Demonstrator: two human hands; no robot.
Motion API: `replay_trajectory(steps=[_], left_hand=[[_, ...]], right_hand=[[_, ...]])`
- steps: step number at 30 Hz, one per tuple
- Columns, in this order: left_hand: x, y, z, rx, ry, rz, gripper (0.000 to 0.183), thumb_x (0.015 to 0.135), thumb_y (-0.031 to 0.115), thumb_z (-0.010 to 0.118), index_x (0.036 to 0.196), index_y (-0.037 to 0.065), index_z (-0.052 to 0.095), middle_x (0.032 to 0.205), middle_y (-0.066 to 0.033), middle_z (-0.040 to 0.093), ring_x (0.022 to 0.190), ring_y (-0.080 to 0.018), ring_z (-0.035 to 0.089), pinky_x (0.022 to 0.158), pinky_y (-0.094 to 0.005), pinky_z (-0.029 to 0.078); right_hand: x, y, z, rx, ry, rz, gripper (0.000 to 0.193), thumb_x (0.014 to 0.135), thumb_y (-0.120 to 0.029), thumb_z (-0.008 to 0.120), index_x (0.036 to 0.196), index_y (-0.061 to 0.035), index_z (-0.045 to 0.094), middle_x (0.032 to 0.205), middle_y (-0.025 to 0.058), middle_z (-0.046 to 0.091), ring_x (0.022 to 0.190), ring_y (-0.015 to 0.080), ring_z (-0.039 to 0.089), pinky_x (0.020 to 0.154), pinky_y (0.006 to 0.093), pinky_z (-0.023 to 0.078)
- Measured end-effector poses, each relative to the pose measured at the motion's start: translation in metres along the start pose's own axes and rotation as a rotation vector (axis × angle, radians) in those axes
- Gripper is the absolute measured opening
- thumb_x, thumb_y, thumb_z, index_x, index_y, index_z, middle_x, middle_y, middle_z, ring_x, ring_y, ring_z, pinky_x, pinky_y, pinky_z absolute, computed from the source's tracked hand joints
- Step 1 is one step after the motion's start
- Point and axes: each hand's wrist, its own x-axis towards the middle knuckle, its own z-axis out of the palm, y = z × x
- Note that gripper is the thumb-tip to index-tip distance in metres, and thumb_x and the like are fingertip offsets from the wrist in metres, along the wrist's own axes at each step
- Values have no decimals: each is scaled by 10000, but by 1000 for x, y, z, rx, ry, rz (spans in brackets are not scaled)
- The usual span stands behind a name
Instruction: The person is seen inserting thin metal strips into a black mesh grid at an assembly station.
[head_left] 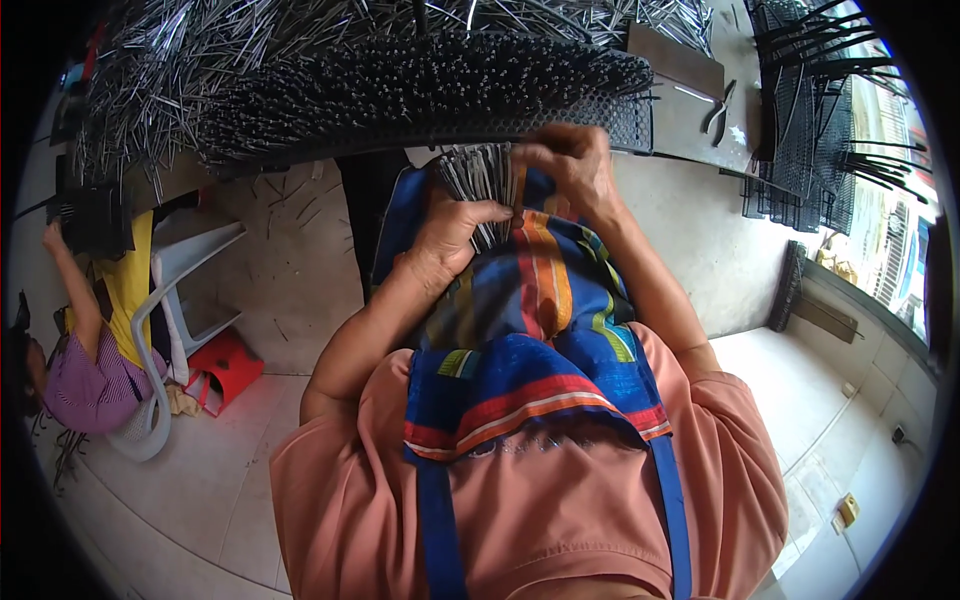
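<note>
The person's left hand (448,232) is closed around a fanned bundle of thin, straight, grey metal rods (482,178); the thumb lies across the front of it. This bundle is held above the lap, just below the front edge of a long black perforated panel (628,122). The upper ends of the rods spread a little apart.

The right hand (577,168) is beside the bundle, on its right, with the fingers bent inward and the thumb near to them, so it is only partly open. One cannot tell if a rod is pinched between these fingertips.

On the panel, a great number of thin dark rods (400,95) stand close together, while at its right end the holes are bare. Behind and to the left lies a loose heap of shiny silver rods (165,75). To the right, a flat brown rectangular plate (672,62) and a pair of pliers with dark handles (717,115) rest on the table.

The person wears a blue apron with colourful stripes (530,385) over a salmon-coloured shirt (560,520). At the far left, another person in a purple striped top (92,385) sits on a pale plastic chair (158,415), near a red bag (232,368).
</note>
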Motion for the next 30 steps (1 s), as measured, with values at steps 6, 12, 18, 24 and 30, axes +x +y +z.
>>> replay_trajectory(steps=[6,12,18,24,30], left_hand=[[-6,6,-2,11,75,-48,476,653,-158,647,1093,23,636,997,-49,677,896,-181,669,765,-323,581],[-16,12,-2,59,128,5,391,671,-137,662,1031,14,657,951,-57,689,847,-175,676,741,-311,572],[-17,14,-6,78,221,91,248,707,-108,665,934,-7,670,875,-81,695,733,-182,678,663,-307,563],[-17,12,-32,96,299,-50,168,773,-28,710,927,-79,666,807,-157,702,681,-254,703,579,-346,579],[-20,19,-21,-11,293,-78,175,734,-108,663,905,-70,657,788,-158,692,664,-269,703,578,-342,587]], right_hand=[[-6,4,10,630,-202,485,71,811,-59,723,833,3,698,663,2,615,519,57,491,461,212,356],[4,-7,23,487,-266,441,69,831,-37,701,780,-17,658,640,-7,593,494,45,473,450,191,331],[2,-2,31,540,-246,511,48,836,-34,701,813,-11,666,675,-10,603,543,41,510,494,194,396],[19,-26,40,453,267,-85,76,797,28,720,863,-7,705,775,-21,652,748,61,593,680,192,466],[35,-24,50,280,250,-319,104,761,58,727,848,4,706,813,35,668,757,77,608,681,205,476]])
